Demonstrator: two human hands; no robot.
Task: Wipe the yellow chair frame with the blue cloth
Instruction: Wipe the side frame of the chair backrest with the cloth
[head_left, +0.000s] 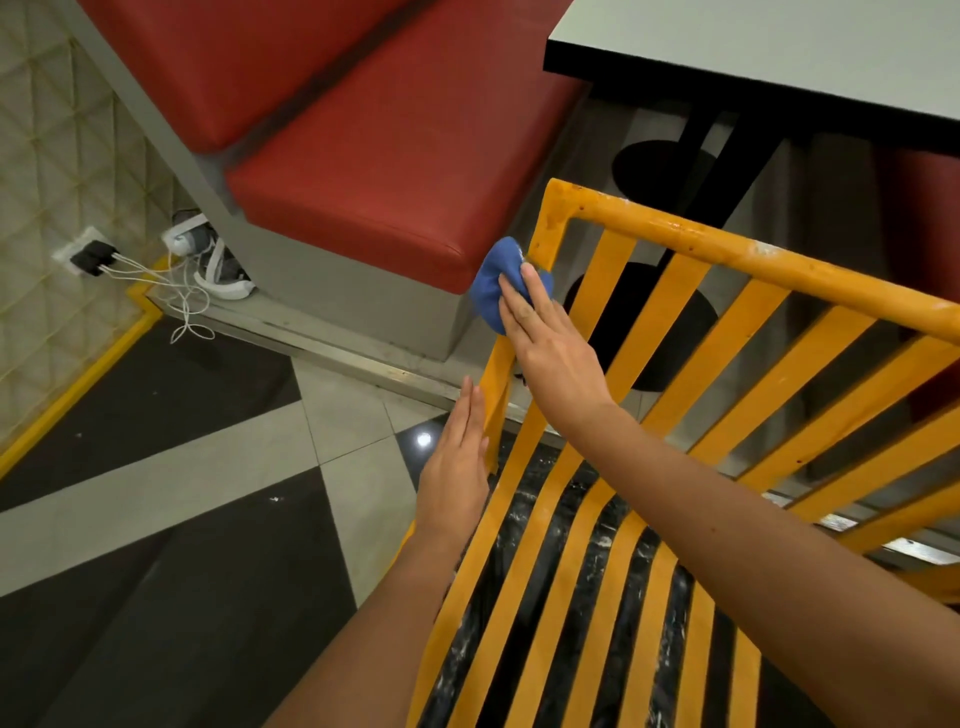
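A floor (218, 525) of dark and pale tiles in a diagonal pattern runs up to a red padded bench (374, 171) on a grey base, with a grey-topped desk (779, 47) at the far right and a wall socket (85, 254) trailing white cables beyond the left hand. The yellow chair frame (727, 249), slatted and scuffed along its top rail, fills the space under both arms.

The right hand (550, 343) lies with fingers straight, pressing the bunched blue cloth (498, 286) against the chair's side post just below the top corner; the cloth bulges out past the fingertips, toward the bench. Flat pressure like this probably keeps the cloth tight on the narrow post while it rubs. The left hand (457, 467), nearer the body and lower on the same post, has its fingers straight and together, resting against the post's outer edge and holding nothing; it seems placed there to steady the chair against the push of wiping.

The wipe looks under way at the upper corner, with the slats and the long rail not yet reached by the cloth.
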